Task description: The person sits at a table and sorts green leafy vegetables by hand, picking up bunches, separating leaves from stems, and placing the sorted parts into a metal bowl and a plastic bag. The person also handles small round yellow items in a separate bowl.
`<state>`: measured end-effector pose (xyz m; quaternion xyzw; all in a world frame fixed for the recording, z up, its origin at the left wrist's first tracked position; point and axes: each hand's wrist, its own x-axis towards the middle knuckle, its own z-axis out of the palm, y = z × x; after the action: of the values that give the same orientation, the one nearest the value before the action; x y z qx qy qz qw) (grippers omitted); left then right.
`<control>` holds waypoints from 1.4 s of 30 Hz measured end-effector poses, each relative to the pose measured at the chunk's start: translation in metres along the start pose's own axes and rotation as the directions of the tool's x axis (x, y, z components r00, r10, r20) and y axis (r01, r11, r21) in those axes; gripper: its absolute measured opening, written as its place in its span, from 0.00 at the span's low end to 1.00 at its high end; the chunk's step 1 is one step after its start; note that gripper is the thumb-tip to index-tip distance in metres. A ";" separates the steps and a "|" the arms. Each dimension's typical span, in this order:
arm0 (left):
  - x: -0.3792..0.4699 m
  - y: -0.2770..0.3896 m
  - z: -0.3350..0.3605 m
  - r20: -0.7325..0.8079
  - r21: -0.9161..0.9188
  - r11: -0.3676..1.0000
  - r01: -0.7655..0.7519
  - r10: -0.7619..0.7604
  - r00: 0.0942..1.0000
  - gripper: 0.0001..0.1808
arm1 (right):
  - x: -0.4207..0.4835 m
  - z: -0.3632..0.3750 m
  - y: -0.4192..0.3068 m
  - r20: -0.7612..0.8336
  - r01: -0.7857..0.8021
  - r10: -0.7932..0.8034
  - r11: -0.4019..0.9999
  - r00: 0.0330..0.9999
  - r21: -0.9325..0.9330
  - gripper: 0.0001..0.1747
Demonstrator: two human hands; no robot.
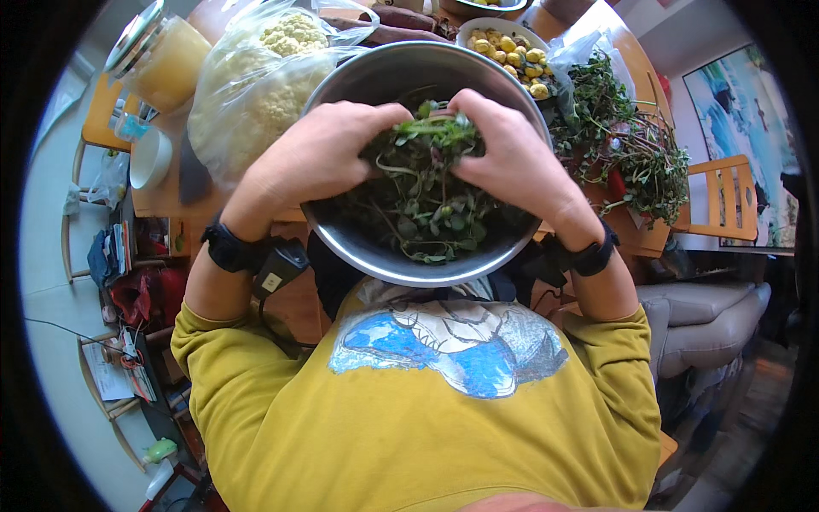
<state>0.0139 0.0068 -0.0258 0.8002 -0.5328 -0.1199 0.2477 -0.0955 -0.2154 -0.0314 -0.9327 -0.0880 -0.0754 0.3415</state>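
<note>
A stainless steel bowl [416, 276] sits close to my body at the table's front edge, with leafy purslane-like greens [441, 217] inside it. My left hand [326, 150] reaches over its left side, fingertips partly hidden among the leaves. From the other side comes my right hand [515, 153], its thumb and fingers curled around the greens. Between both hands a bunch of green stems [435, 128] is gripped just above the pile. More of the same greens [633, 147] lie loose and in a plastic bag to the right of the bowl.
Left of the bowl stand a plastic bag of cauliflower [256, 102], a lidded glass jar [163, 70] and a white bowl [151, 158]. Behind are sweet potatoes [400, 25] and a bowl of small yellow fruits [512, 54]. A wooden chair [723, 198] is at the right.
</note>
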 end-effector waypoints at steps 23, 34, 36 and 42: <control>-0.046 0.038 0.008 -0.283 0.126 0.991 0.051 -0.013 0.959 0.14 | -0.048 -0.027 -0.003 -0.197 0.093 -0.181 0.916 0.963 -0.390 0.25; -0.028 0.019 -0.006 -0.096 0.118 0.990 0.081 -0.070 0.993 0.09 | -0.065 0.005 0.000 -0.243 -0.004 -0.007 0.999 0.970 -0.046 0.19; -0.028 0.019 -0.005 -0.105 0.116 0.989 0.097 -0.085 0.991 0.08 | -0.067 0.004 0.001 -0.237 0.027 -0.032 0.999 0.971 -0.024 0.21; -0.028 0.022 -0.002 -0.140 0.087 0.989 0.119 -0.107 0.984 0.08 | -0.069 0.003 0.007 -0.215 0.071 -0.075 0.997 0.974 -0.026 0.22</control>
<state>-0.0142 0.0256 -0.0148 0.8463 -0.4737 -0.0540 0.2374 -0.1610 -0.2267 -0.0521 -0.9182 -0.0840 -0.1897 0.3375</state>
